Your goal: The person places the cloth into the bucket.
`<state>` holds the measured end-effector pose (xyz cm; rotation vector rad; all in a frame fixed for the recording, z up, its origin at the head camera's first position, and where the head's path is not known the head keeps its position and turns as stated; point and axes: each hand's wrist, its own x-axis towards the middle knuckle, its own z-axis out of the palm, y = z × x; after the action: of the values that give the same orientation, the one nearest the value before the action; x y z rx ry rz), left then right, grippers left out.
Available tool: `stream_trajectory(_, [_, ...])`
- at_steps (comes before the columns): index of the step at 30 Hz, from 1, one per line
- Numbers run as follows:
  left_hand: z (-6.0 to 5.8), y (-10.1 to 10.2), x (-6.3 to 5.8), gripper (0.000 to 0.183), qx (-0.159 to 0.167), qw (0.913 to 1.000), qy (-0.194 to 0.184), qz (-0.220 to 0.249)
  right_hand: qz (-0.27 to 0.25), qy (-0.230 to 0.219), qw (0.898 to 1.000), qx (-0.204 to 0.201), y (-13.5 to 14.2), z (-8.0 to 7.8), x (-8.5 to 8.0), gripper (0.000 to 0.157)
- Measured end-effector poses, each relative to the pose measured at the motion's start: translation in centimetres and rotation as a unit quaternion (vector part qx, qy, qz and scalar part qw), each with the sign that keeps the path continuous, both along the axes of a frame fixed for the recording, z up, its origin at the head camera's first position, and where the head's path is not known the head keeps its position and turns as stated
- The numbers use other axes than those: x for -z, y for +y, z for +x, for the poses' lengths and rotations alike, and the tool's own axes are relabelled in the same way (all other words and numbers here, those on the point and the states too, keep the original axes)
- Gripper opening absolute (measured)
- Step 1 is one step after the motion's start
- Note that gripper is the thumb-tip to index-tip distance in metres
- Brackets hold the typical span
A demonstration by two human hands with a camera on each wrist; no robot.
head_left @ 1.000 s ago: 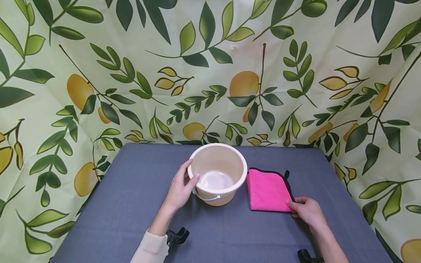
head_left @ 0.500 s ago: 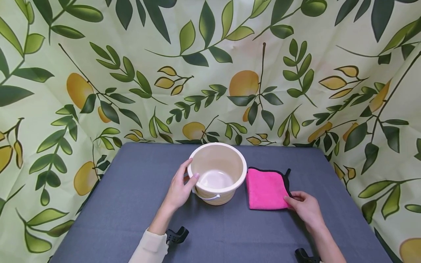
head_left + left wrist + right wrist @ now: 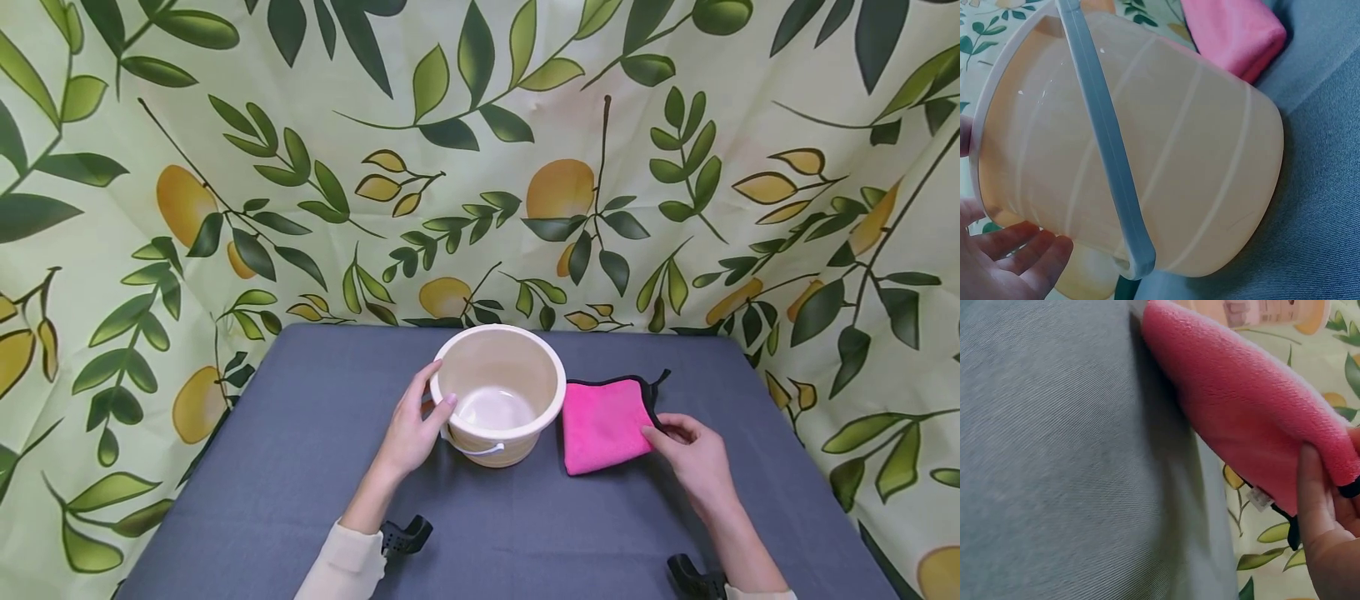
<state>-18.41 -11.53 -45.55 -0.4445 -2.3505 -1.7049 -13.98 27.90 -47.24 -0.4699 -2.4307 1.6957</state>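
Observation:
A cream plastic bucket stands upright near the back middle of the table, its pale handle hanging down on the near side. My left hand holds the bucket's rim from the left, thumb on the near side. To the right of the bucket is a folded pink cloth with black edging and a small black loop. My right hand pinches the cloth at its right corner between thumb and fingers. In the right wrist view the pinched side of the cloth is raised off the table, and a small white tag shows underneath.
A grey-blue cloth covers the table. Behind and at both sides hangs a curtain printed with leaves and fruit. Black wrist mounts sit on both forearms.
My right hand has lifted the cloth's right corner and moved it slightly up and left, tilting the cloth. The left hand and the bucket have stayed in place.

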Motion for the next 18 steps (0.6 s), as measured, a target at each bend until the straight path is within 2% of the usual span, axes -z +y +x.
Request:
stream_trajectory(8, [0.0,0.0,-0.1,0.060,-0.005,0.9998,-0.007,-0.016,-0.001,0.075,0.997,0.002,-0.9,-0.6,-1.2,0.042])
stream_trajectory(13, [0.0,-0.1,0.0,0.059,0.001,0.9999,-0.008,-0.007,0.017,0.125,0.992,0.008,-1.4,-0.7,-2.4,0.034])
stream_trajectory(18, [0.1,-0.1,0.0,0.060,0.004,1.0000,-0.007,-0.001,0.035,0.152,0.988,0.008,-1.4,-0.9,-3.5,0.031])
